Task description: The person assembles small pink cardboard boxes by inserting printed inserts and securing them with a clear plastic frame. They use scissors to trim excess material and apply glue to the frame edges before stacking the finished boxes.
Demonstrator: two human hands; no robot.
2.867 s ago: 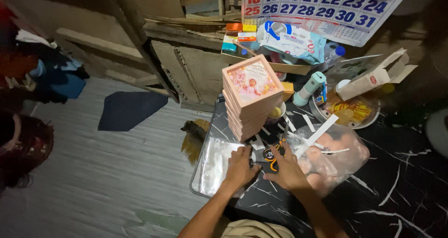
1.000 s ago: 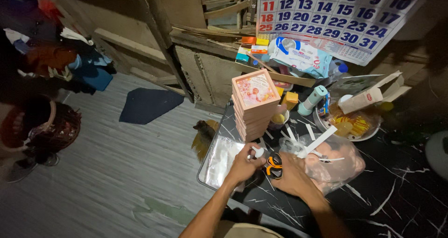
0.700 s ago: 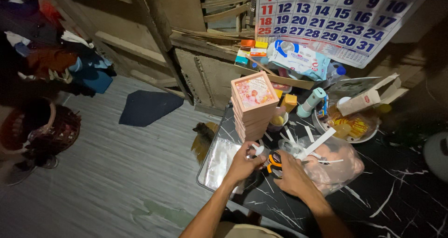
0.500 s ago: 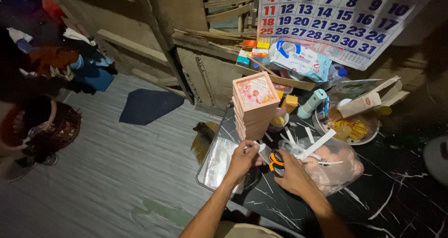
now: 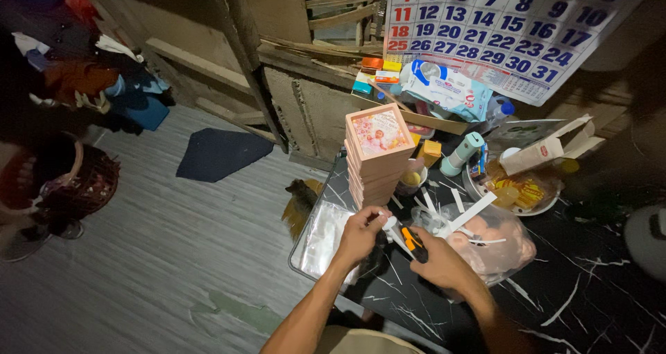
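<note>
L hand (image 5: 361, 234) curled, fingers pinching a small white strip (image 5: 388, 223) over the black marble table (image 5: 590, 291), forearm angled up from bottom edge. R hand (image 5: 440, 262) just beside it, clenched round an orange-black cutter (image 5: 413, 241). Behind: stack of pink boxes (image 5: 378, 156). Right: clear plastic bag (image 5: 496, 246) w/ pale items under white strips; round tray (image 5: 548, 198) w/ yellow pieces.

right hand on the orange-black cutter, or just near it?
Touching. The head view shows the right hand closed around the orange-and-black cutter, its handle running into the fist with no gap showing.
</note>
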